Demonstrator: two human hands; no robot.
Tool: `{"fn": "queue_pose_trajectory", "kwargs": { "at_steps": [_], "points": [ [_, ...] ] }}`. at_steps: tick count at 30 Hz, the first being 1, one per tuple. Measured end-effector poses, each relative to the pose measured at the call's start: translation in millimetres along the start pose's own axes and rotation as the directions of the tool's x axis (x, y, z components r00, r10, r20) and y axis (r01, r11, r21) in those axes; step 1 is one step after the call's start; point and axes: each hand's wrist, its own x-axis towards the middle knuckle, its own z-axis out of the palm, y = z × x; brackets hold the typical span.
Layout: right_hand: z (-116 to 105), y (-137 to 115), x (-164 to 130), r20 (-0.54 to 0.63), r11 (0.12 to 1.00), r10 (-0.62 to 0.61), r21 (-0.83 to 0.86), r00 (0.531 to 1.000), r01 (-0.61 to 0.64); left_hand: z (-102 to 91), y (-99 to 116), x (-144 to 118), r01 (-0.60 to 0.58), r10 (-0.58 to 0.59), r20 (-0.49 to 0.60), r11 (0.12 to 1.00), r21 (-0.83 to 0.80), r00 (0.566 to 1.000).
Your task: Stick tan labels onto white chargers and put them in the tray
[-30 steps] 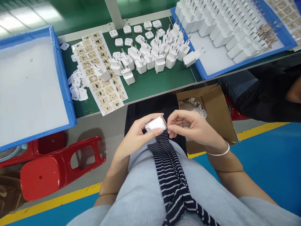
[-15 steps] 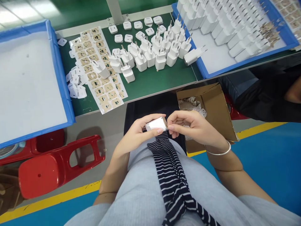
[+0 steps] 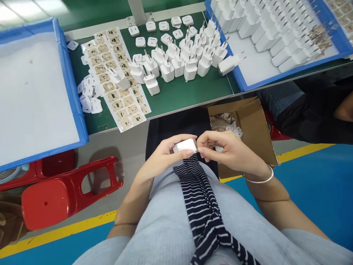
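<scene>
My left hand (image 3: 165,154) is closed around a white plug charger (image 3: 184,146), held in front of my waist. The charger's brownish end faces right. At that end my right hand (image 3: 220,147) is closed, thumb and forefinger pinched together against the edge; whatever is between those fingertips is too small to make out. Several more white chargers (image 3: 176,64) stand on the green table (image 3: 187,94), prongs up. Left of them lies a sheet of tan adhesive stickers (image 3: 118,95), with one charger (image 3: 120,79) on top. White end caps (image 3: 164,26) lie at the back.
A blue-rimmed tray (image 3: 67,84) sits at the left; another tray (image 3: 238,79) full of chargers is at the right. Below the table stands a cardboard box (image 3: 248,129) with scraps inside. Red stools (image 3: 45,198) are at lower left. Another person (image 3: 311,106) sits at the right.
Both hands and the charger have shifted very slightly to the right in the picture, while the view itself tilts a little. The grip and the pinch at the charger's end look the same.
</scene>
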Motion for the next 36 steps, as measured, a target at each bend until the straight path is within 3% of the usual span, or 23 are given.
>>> {"fn": "queue_pose_trajectory", "kwargs": {
  "at_steps": [8,11,15,19,23,27,30,36],
  "points": [
    [19,19,5,-0.108,0.962,0.062,-0.258,0.992,-0.088,-3.7,-4,5,0.111,-0.069,-0.133,0.935,0.336,0.989],
    [20,33,10,-0.102,0.992,0.092,-0.073,0.991,-0.100,-7.0,-7,9,0.130,-0.094,-0.134,0.948,0.292,0.986],
    [8,41,10,0.050,0.922,0.106,0.369,0.993,-0.117,-9.9,-9,16,0.089,-0.089,0.048,0.996,0.014,0.995],
    [-5,41,6,0.088,0.864,0.097,0.486,0.991,-0.128,-10.0,-8,19,0.070,-0.048,0.157,0.988,-0.135,0.986],
    [-7,36,-2,0.040,0.895,0.071,0.438,0.997,-0.082,-9.4,-7,20,0.073,-0.052,0.142,0.987,-0.144,0.989],
    [0,26,-8,-0.073,0.979,-0.016,0.200,0.997,0.031,-6.2,-7,22,0.076,-0.071,0.083,0.995,-0.068,0.994],
    [3,23,-8,-0.087,0.996,-0.032,0.075,0.996,0.039,-2.6,-6,22,0.075,-0.072,0.091,0.996,-0.038,0.993],
    [-1,28,-8,-0.077,0.994,-0.004,0.107,0.997,0.012,2.5,-6,22,0.063,-0.054,0.122,0.996,-0.068,0.991]
  ]
}}
